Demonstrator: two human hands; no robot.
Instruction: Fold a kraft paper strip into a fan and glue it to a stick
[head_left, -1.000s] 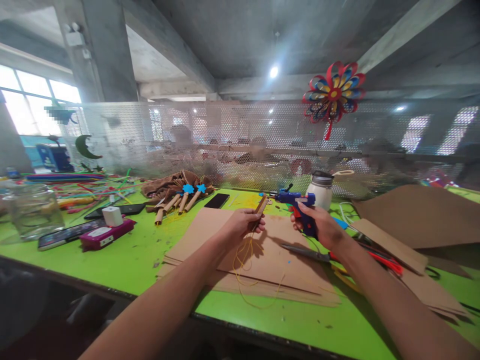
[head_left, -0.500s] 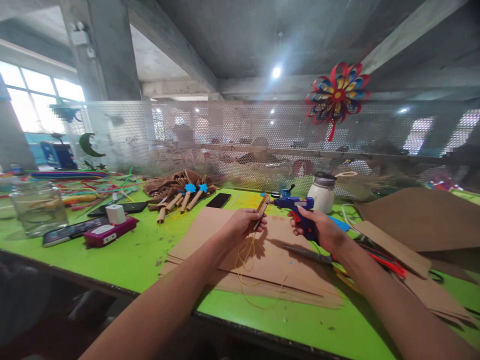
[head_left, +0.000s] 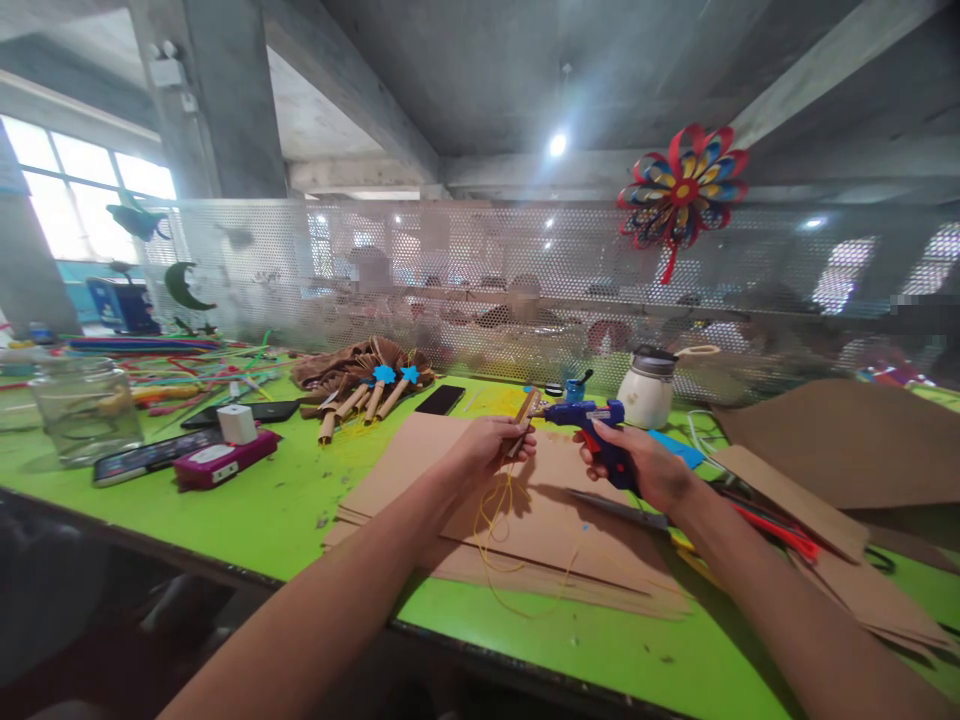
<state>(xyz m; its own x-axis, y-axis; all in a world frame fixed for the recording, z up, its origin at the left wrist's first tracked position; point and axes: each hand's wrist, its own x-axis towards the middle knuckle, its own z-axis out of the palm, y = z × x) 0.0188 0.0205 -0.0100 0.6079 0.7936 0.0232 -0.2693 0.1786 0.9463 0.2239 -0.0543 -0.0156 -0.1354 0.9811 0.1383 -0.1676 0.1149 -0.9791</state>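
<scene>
My left hand (head_left: 495,445) is closed on a narrow folded strip of brown paper (head_left: 526,415), which slants up and away. Thin yellow string (head_left: 499,520) trails below that hand over the brown paper sheets (head_left: 435,460). My right hand (head_left: 637,460) grips a blue glue gun (head_left: 589,412) with a red trigger. The gun's nozzle points left, close by the paper strip; whether they touch I cannot tell. Beneath the right hand a pair of scissors (head_left: 615,506) lies on the sheets, its handles partly hidden.
Finished paper pieces with blue stars (head_left: 384,374) and a black phone (head_left: 439,400) lie behind. A white bottle (head_left: 646,390) stands back right, near more brown paper (head_left: 840,440). At left are a glass jar (head_left: 84,415), a purple power strip (head_left: 225,460) and another phone (head_left: 154,458).
The glue gun has tilted and shifted slightly left, its nozzle a little lower against the strip. The whole view has shifted slightly. Both hands keep their holds.
</scene>
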